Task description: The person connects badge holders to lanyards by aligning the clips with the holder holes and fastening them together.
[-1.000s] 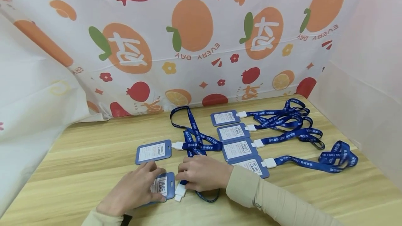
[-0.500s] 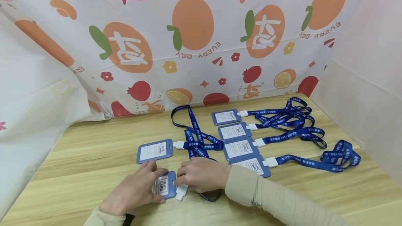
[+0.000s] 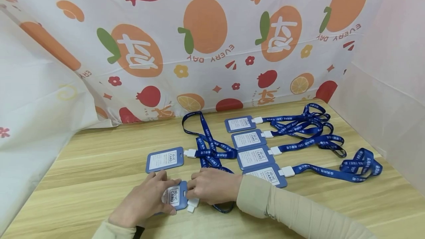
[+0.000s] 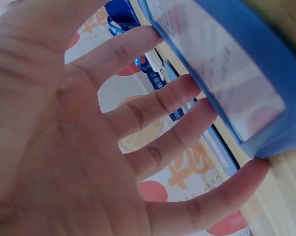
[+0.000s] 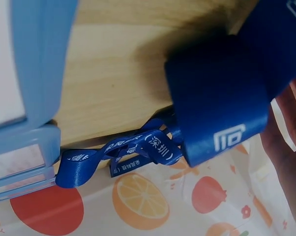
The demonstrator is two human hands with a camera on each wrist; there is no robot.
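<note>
A blue card holder [image 3: 174,197] [image 4: 281,108] lies flat near the front edge. My left hand [image 3: 144,199] [image 4: 72,137] spans it, fingers along its far edge and thumb at its near right corner. Just right of the holder, my right hand [image 3: 214,186] [image 5: 289,142] grips a blue lanyard [image 5: 217,93], whose white clip [image 3: 193,204] pokes out below the fingers beside the holder's slot. Whether clip and slot touch, I cannot tell. The right fingertips are partly hidden.
Behind my left hand lies another card holder [image 3: 165,159] clipped to a lanyard [image 3: 216,154]. To the right, several card holders [image 3: 248,139] form a column, their lanyards [image 3: 327,172] stretching right. A fruit-print cloth [image 3: 206,73] hangs behind the table [image 3: 93,165].
The white clip has shifted slightly and more of it is covered by my right hand, which sits nearer the holder's slot. My left hand keeps its hold.
</note>
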